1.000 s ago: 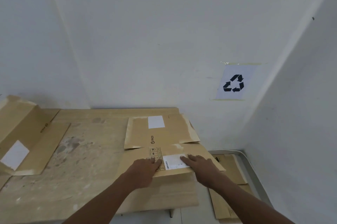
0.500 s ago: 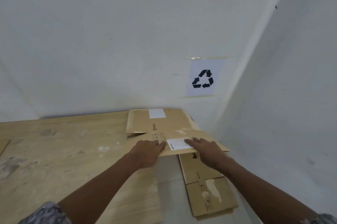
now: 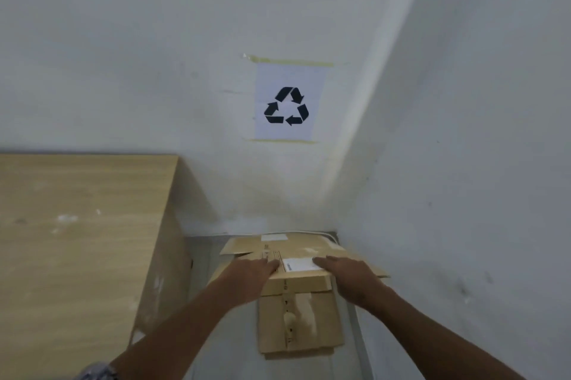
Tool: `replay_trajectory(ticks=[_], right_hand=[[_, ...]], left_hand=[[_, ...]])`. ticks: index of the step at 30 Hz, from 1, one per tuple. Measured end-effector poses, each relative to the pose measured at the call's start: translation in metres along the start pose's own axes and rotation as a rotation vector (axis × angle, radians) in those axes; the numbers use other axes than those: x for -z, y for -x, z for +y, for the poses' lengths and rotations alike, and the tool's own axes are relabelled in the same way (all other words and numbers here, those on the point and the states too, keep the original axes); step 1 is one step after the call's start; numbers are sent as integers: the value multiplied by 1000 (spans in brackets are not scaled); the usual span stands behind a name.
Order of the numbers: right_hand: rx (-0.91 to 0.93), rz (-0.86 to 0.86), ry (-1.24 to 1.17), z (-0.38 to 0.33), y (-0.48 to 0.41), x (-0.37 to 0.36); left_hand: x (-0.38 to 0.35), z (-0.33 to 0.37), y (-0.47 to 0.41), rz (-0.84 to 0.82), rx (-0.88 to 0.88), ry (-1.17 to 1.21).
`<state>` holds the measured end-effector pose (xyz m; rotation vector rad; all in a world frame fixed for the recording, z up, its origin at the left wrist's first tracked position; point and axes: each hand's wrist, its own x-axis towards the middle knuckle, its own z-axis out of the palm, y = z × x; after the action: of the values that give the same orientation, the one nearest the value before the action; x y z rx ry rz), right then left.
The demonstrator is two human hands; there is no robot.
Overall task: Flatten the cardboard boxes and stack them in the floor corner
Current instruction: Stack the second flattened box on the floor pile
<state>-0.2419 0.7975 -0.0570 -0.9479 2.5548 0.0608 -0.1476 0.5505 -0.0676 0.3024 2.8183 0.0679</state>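
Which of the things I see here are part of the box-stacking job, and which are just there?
Part of the job:
flattened box under both hands
left hand
right hand
cardboard on the floor in the corner

Just there:
wooden table
recycling sign on the wall
white cable along the wall's foot

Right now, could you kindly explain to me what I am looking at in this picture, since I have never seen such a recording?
There is no machine: a person wears a camera on the head, looking down at two bare arms. The left hand and right hand carry a flattened cardboard box over the floor corner, each gripping its near edge. Below it other flattened cardboard already lies on the floor. A wooden table stands to the left, and a recycling sign is taped to the wall.
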Motion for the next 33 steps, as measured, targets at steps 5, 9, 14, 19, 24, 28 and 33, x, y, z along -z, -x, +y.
replay_trajectory(ticks=[5,9,14,19,24,28,33], right_hand=[[-36,-30,26,51,-6,-68],[-62,-21,37,89,-43,-140],[-70,-15,59,139,-112,-269],[-106,-1,41,177,-172,-425],[-79,-46,58,192,-208,-545],[-77,-124,5,212,-229,-609],[-33,-217,-53,230,-244,-660]], left_hand=[[-62,44,-45,-48,35,64],[-129,52,-94,-40,48,79],[-254,57,-163,-12,38,68],[-403,59,-230,-50,33,80],[-544,58,-270,-105,32,89],[-608,67,-292,-179,18,133],[-667,77,-308,-270,50,185]])
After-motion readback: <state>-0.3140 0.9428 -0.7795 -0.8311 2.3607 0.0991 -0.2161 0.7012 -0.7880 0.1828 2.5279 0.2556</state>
